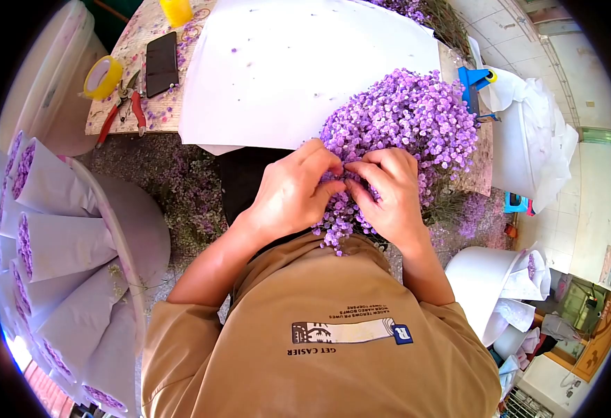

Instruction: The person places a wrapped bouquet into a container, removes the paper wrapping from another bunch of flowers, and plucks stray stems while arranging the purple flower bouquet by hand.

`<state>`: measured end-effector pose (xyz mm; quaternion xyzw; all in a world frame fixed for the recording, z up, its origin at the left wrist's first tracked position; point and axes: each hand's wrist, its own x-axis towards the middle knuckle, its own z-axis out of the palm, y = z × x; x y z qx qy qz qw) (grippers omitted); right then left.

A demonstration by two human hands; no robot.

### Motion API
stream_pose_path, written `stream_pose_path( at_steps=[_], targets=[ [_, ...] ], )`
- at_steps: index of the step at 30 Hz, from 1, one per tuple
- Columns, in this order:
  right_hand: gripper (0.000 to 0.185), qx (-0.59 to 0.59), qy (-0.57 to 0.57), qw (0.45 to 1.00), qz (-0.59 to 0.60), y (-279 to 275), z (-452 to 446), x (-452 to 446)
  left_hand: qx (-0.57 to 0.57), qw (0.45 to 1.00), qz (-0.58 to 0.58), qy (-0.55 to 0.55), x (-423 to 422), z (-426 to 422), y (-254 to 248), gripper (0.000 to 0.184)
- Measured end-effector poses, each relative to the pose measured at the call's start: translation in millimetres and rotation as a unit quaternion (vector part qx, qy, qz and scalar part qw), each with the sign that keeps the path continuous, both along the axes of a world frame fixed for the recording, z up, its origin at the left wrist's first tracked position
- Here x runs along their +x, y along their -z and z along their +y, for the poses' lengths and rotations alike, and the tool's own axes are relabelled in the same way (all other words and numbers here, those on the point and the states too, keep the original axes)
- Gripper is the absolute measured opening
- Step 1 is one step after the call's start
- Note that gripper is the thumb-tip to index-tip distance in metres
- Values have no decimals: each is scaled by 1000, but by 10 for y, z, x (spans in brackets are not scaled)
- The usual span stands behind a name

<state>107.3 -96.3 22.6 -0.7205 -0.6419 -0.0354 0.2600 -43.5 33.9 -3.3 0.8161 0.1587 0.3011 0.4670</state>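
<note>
A full bunch of purple baby's breath (pixel 406 118) lies at the front right of the table, its heads spilling over the edge toward my body. My left hand (pixel 293 187) is at the near left side of the bunch, thumb and fingers pinched on small blossoms. Close beside it, my right hand (pixel 391 191) is curled with thumb and forefinger together in the same flowers. The fingertips of both hands nearly meet. Exactly which stems they grip is hidden by the blossoms.
White paper sheets (pixel 263 70) cover the table. Red-handled pruning shears (pixel 137 111), a phone (pixel 162 64) and yellow tape (pixel 103 77) lie at left. A blue tape dispenser (pixel 474 87) is clamped at right. A tub (pixel 135 216) of wrapped bunches stands left, a white bucket (pixel 476 282) right.
</note>
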Motion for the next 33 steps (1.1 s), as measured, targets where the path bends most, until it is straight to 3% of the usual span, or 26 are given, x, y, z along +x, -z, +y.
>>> stream_pose_path(
  at_steps=[2,6,8,9,11,14,18,20,21,23,24,28,31,33],
  targets=[
    [24,0,1,1000,1,6,4,-14,79,997,20,18,-11,-1,47,19],
    [24,-5,0,1000,9,-34,18,-19,86,996,5,-19,25,-1,111,15],
    [24,-5,-1,1000,9,-34,1,-21,-229,973,6,13,-15,45,74,11],
    [24,-4,-3,1000,7,-28,-3,-15,-391,920,21,34,-8,129,102,13],
    [24,-2,-8,1000,5,-26,5,-15,-372,928,-6,30,77,211,45,10],
    [24,-13,-6,1000,7,-38,-3,-19,-155,984,77,45,243,247,-12,17],
    [24,-12,-1,1000,8,-51,-12,7,-142,989,35,33,316,221,187,12],
    [24,-9,3,1000,13,-59,-21,27,-284,957,-60,29,245,235,229,9],
    [24,-9,-1,1000,13,-56,-22,38,-391,918,-57,35,165,252,141,19],
    [24,-8,-4,1000,15,-53,-9,43,-499,859,-68,93,-19,279,87,29],
    [24,-9,-4,1000,12,-58,1,37,-465,880,-35,91,-89,230,13,38],
    [25,-6,-4,1000,13,-49,19,3,-233,963,96,92,-198,-59,-96,11],
    [27,-4,1,1000,13,-62,18,-2,-10,997,67,-24,-164,-203,49,13],
    [26,-4,5,1000,11,-69,-1,2,29,995,86,-30,-178,-212,28,13]
  ],
)
